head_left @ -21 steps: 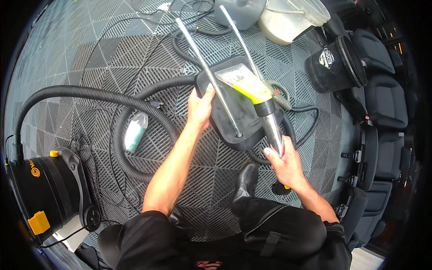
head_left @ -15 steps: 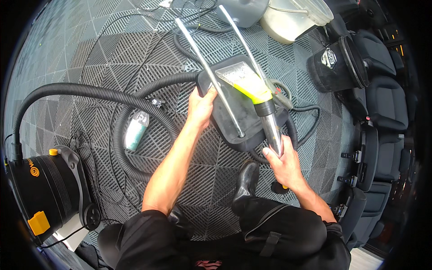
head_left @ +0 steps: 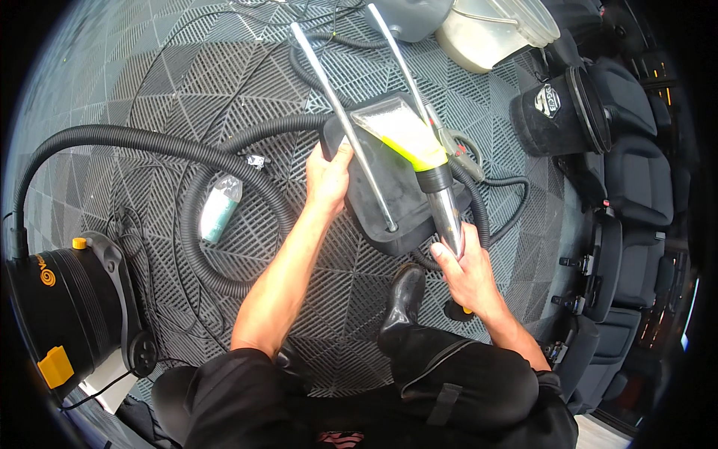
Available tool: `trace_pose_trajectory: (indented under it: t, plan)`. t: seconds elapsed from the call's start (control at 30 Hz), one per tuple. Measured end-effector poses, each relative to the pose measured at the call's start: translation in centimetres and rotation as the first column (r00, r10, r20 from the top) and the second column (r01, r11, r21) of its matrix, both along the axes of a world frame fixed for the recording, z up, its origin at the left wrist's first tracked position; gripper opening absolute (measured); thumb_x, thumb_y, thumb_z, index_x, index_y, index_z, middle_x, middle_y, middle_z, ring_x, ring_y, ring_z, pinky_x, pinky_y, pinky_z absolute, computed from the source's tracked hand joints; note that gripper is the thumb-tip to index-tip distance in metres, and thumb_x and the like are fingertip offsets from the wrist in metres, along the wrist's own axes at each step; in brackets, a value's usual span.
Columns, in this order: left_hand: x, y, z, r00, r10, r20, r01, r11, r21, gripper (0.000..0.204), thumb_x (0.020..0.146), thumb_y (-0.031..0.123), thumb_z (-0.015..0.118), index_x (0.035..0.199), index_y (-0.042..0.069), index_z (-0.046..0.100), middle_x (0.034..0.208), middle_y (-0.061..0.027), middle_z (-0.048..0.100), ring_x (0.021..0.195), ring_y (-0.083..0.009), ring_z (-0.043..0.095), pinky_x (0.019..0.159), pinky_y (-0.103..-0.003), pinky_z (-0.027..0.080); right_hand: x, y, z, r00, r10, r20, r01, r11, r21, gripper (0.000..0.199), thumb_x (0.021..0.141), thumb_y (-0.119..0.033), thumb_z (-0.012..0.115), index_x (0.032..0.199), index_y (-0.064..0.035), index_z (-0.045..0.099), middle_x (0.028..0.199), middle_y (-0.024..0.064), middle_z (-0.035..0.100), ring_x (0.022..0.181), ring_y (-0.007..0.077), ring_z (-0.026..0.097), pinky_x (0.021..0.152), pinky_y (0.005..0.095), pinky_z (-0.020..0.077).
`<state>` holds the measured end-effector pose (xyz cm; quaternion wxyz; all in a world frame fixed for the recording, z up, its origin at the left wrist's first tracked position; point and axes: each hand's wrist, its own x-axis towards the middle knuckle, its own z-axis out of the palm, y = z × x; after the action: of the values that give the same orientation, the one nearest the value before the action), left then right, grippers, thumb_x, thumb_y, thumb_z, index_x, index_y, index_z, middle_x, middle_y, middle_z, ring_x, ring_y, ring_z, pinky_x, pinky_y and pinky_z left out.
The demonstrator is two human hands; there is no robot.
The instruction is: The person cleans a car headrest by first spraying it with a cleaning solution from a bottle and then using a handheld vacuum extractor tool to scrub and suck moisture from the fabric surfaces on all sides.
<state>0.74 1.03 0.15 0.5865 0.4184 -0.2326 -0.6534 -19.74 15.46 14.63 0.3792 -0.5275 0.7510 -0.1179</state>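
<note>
A black car headrest (head_left: 378,191) with two bright metal posts (head_left: 329,86) is held out over the floor in front of me. My left hand (head_left: 327,179) grips its left edge, with the thumb on top and the other fingers partly hidden. Closed around the metal tube of an extractor nozzle (head_left: 419,159) is my right hand (head_left: 470,268). The nozzle has a clear flat head and a yellow-green body. Its head lies over the upper part of the headrest, between the posts; whether it touches the fabric I cannot tell.
An extraction vacuum (head_left: 71,307) stands at left, its ribbed hose (head_left: 127,137) looping across the grey grid floor. A spray bottle (head_left: 221,209) lies inside the loop. Black bucket (head_left: 553,116), translucent bucket (head_left: 486,34) and car seats (head_left: 636,179) line the right side; cables trail at left.
The headrest and nozzle have shifted slightly to the left in view, along with both hands. Both grips are unchanged.
</note>
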Motion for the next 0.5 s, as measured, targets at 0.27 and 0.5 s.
trace_pose_trajectory:
  t: [0.27, 0.5]
  plan:
    - [1.1, -1.4, 1.7, 0.998, 0.058, -0.007, -0.058, 0.998, -0.009, 0.035, 0.099, 0.027, 0.07, 0.121, 0.0, 0.063, 0.109, -0.0072, 0.068, 0.097, -0.0171, 0.065, 0.086, -0.033, 0.055, 0.2, 1.4, 0.9, 0.997, 0.056, -0.053, -0.057, 0.998, -0.015, 0.055, 0.097, -0.029, 0.068, 0.135, 0.0016, 0.044, 0.101, 0.0222, 0.071, 0.095, 0.039, 0.072, 0.083, 0.0463, 0.0556]
    - [1.8, -2.0, 3.1, 0.997, 0.063, 0.044, -0.057, 0.99, -0.127, 0.036, 0.099, 0.028, 0.07, 0.122, 0.001, 0.064, 0.109, -0.0056, 0.068, 0.099, -0.0152, 0.063, 0.09, -0.033, 0.052, -0.5, 2.2, 0.7, 0.998, 0.054, -0.043, -0.055, 0.998, -0.022, 0.057, 0.096, -0.031, 0.069, 0.135, 0.0014, 0.043, 0.098, 0.0199, 0.07, 0.091, 0.0386, 0.072, 0.081, 0.0458, 0.0558]
